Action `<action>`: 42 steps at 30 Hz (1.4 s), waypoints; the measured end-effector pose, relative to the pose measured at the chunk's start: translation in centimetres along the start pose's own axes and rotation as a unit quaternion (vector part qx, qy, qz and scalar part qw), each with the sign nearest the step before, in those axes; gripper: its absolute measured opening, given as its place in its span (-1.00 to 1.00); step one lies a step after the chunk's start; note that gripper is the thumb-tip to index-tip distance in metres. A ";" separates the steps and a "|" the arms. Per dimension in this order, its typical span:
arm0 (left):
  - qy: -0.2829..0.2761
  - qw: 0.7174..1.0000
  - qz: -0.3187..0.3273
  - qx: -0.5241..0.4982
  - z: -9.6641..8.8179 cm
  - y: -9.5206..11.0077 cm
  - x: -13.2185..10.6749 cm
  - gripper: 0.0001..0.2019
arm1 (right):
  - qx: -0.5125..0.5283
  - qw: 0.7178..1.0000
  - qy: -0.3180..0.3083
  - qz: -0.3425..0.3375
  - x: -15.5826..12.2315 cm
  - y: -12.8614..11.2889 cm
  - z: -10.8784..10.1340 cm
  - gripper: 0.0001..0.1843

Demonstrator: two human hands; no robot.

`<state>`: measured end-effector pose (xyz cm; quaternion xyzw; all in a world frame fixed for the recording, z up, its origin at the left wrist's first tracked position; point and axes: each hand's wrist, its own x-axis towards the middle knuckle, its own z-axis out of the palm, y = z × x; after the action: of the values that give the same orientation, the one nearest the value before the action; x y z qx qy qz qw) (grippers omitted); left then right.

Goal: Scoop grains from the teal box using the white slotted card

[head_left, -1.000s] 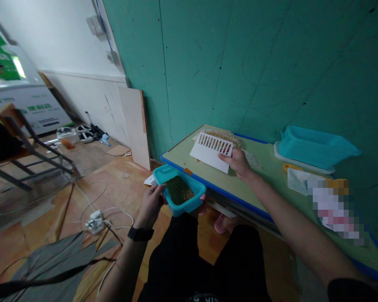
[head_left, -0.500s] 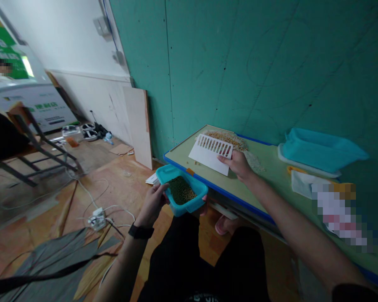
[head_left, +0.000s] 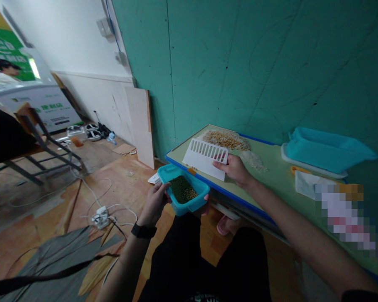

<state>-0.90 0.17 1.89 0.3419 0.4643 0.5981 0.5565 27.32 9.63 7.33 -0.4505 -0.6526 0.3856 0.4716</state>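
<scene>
My left hand (head_left: 156, 202) grips the near left rim of a turquoise plastic box (head_left: 198, 205), held just off the table's front edge. Inside it lie green beans (head_left: 179, 186) and some yellowish beans (head_left: 190, 193). My right hand (head_left: 234, 167) is closed on the right end of a white slotted scraper (head_left: 201, 162). The scraper stands tilted on the table near its front edge, with a few yellowish beans by its lower side. Behind it a pile of yellow beans (head_left: 222, 139) is spread out, and a whitish heap of grains (head_left: 253, 161) sits to its right.
The blue-edged table (head_left: 271, 184) runs along a green wall. Toward its right end are a large turquoise bin (head_left: 327, 151) and a white packet (head_left: 311, 183). On the floor at left are a power strip (head_left: 101, 217) and cables. A person (head_left: 8, 73) is far back left.
The scraper in my right hand has moved left and toward the front edge, nearer the box, uncovering more of the bean pile. My left hand still holds the box in about the same place.
</scene>
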 end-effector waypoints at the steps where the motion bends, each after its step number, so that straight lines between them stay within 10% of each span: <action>1: 0.000 1.000 -0.003 -0.002 0.1 0.0 -0.1 -0.68 | 0.004 1.000 -0.010 0.000 -0.3 -0.3 0.2 -0.59; 16: 0.027 0.998 -0.013 -0.050 2.1 -3.1 -1.3 -0.60 | 0.027 0.989 0.147 0.006 2.0 1.7 -3.9 -0.54; 42: -0.016 0.999 -0.016 -0.049 2.1 -3.8 -2.1 -0.59 | -0.008 0.996 0.086 0.017 1.6 1.0 -2.4 -0.70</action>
<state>2.70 -1.72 -0.77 0.3161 0.4312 0.6054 0.5896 29.67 11.69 7.44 -0.4965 -0.6051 0.3480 0.5159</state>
